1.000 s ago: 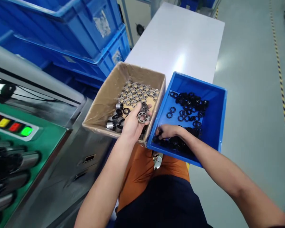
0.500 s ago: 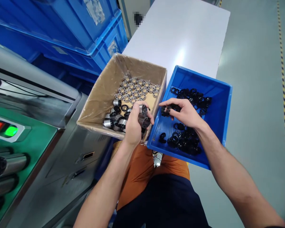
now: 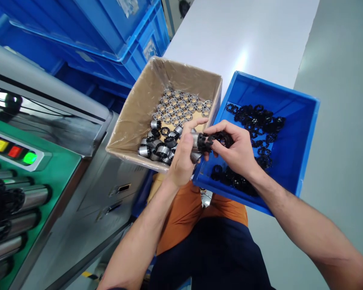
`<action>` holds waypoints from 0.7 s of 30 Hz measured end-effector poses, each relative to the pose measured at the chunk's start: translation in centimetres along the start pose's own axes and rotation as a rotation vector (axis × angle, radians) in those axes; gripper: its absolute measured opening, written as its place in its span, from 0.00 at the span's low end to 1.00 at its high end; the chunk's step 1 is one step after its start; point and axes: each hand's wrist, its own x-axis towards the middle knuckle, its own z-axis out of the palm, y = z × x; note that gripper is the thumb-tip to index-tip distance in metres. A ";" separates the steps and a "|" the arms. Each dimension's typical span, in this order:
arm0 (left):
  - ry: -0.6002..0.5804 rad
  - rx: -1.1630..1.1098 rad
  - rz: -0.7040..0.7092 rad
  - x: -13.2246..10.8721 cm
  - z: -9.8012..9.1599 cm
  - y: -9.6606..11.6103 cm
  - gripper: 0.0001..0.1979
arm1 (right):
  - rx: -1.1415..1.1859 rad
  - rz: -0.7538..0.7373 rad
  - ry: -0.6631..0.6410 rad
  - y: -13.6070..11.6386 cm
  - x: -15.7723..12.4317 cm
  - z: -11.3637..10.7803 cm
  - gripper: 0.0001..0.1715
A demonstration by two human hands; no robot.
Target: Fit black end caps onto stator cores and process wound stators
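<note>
My left hand (image 3: 182, 158) is closed round a silver metal cylinder part (image 3: 195, 139), held over the near corner of a cardboard box (image 3: 133, 123). My right hand (image 3: 234, 150) pinches black plastic rings (image 3: 213, 139) and presses one against the end of that metal part. The box holds several silver metal parts (image 3: 178, 106), some standing in neat rows at the back, others loose at the front. Beside it on the right, a blue plastic tray (image 3: 296, 161) holds a heap of loose black rings (image 3: 257, 121).
A white table top (image 3: 238, 36) stretches behind the box and tray. Stacked blue crates (image 3: 87, 36) stand at the upper left. On the left is a machine with a green panel and coloured buttons (image 3: 9, 149), with steel rods (image 3: 18, 213) below. Grey floor lies to the right.
My right hand left the tray's ring heap with black rings and came over to the left hand. The left hand turned the metal part sideways, and both hands now meet at it.
</note>
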 end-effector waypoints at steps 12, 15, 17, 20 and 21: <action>-0.116 0.039 0.042 0.1 -0.3 -0.1 0.34 | -0.199 -0.214 0.107 0.7 -0.4 -0.3 0.08; -0.123 0.049 0.035 0.1 -0.3 -0.2 0.34 | -0.254 -0.260 0.096 0.7 -0.4 -0.5 0.07; -0.108 0.045 0.011 0.2 -0.3 -0.2 0.36 | -0.225 -0.214 0.090 0.7 -0.4 -0.4 0.08; -0.107 0.073 0.007 0.3 -0.4 -0.3 0.38 | -0.205 -0.162 0.085 0.6 -0.5 -0.2 0.09; -0.113 0.088 0.018 0.3 -0.4 -0.2 0.38 | -0.227 -0.190 0.087 0.6 -0.5 -0.2 0.08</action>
